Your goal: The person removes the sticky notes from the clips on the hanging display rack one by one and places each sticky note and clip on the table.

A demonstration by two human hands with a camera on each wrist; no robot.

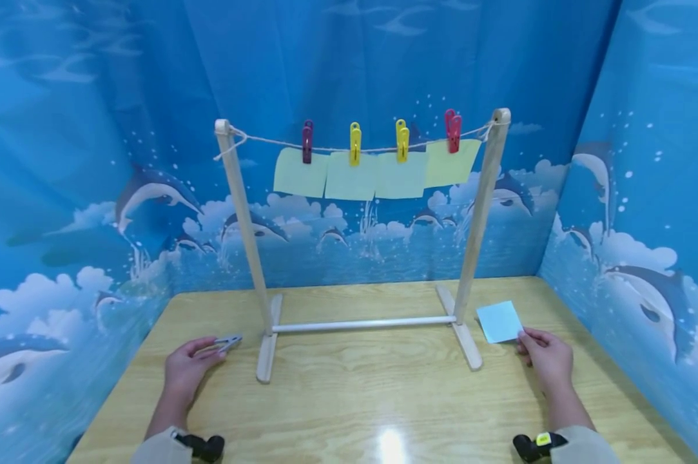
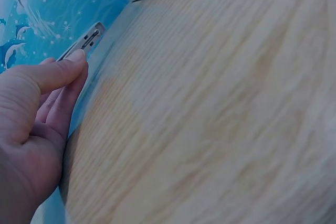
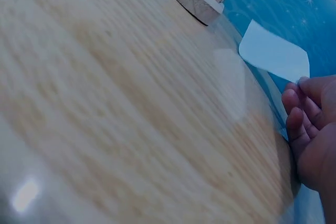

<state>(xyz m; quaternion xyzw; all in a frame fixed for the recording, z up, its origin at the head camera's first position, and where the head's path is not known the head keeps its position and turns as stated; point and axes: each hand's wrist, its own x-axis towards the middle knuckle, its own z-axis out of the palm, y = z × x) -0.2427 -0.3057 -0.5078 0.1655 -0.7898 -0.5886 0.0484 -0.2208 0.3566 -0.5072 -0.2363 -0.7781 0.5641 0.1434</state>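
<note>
Near the left edge of the wooden tabletop (image 1: 354, 393), the left hand (image 1: 187, 369) pinches a pale grey clothespin (image 1: 229, 341) between thumb and fingers, to the left of the near end of the rack's left foot (image 1: 266, 357). Toward the right edge, the right hand (image 1: 548, 361) has thumb and fingers clamped on the lower right corner of a light blue paper square (image 1: 498, 322), just beside the right foot (image 1: 467, 341). How far the square is lifted off the surface is hard to judge.

On the string (image 1: 267, 140) between the posts hang four pale green-yellow sheets (image 1: 351, 180), under one maroon clothespin (image 1: 307, 142), two yellow clothespins (image 1: 355, 143) and a red clothespin (image 1: 453, 131).

The step in hand seems to be readying another sheet and its peg for hanging. The next move likely calls for raising both to the string, squeezing the peg's handles, and finding room beside the hung row.
</note>
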